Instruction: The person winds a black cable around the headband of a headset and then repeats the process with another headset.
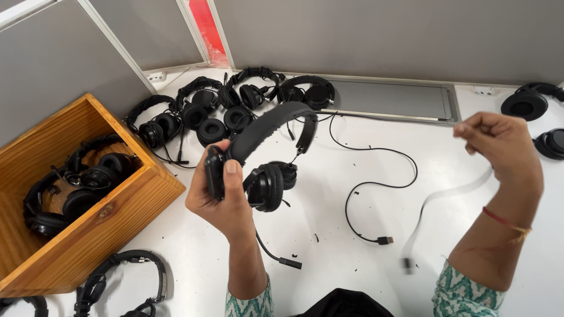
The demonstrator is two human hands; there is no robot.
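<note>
My left hand (220,205) is held up over the white desk, gripping a black headset (270,126) by one earcup. The padded headband arches up and to the right. The other earcup (267,186) hangs beside my fingers, and a thin microphone boom (281,260) dangles below my wrist. My right hand (502,144) is raised at the right with its fingers pinched on a cable (446,196). That cable is blurred by motion and swings down to a dark end (405,264). Another black cable (376,185) with a flat plug (385,239) lies looped on the desk between my hands.
A wooden box (129,205) at the left holds several black headsets (82,182). More headsets are piled at the back (217,108), at the right edge (529,103) and at the front left (126,276). Grey partitions and a grey cover plate (393,100) border the desk. Small black flakes dot the desk surface.
</note>
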